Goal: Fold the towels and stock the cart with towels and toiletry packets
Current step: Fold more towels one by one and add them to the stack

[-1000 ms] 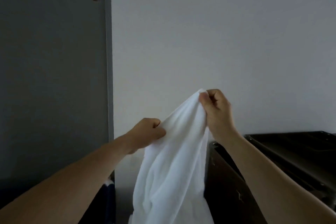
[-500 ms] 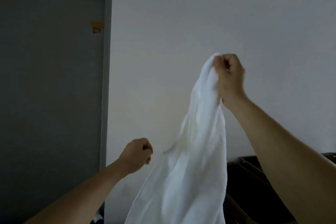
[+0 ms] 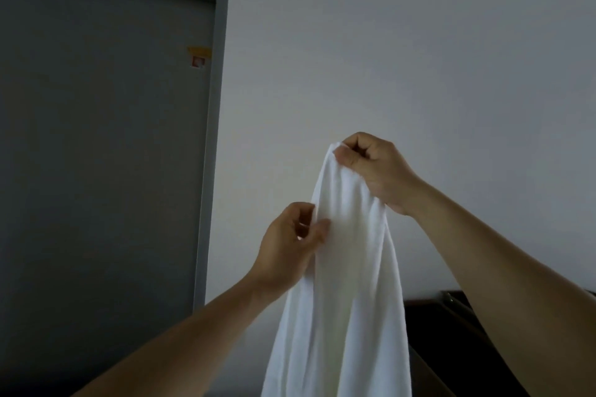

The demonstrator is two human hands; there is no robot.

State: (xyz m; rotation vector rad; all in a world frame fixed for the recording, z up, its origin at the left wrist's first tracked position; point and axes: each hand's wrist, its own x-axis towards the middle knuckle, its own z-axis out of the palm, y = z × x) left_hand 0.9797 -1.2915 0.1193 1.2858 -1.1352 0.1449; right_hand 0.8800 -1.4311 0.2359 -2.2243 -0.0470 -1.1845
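I'm at the opening-out step of folding: my right hand (image 3: 371, 167) clenches the bunched top of the white towel (image 3: 348, 284), well to the right of the grey door (image 3: 106, 138), and the cloth hangs straight down and out of view below. My left hand (image 3: 290, 245), lower and nearer the door, pinches the towel's side edge between thumb and fingers. Next, I judge, that left hand must work along the edge to a corner so I can spread the towel wide before folding it.
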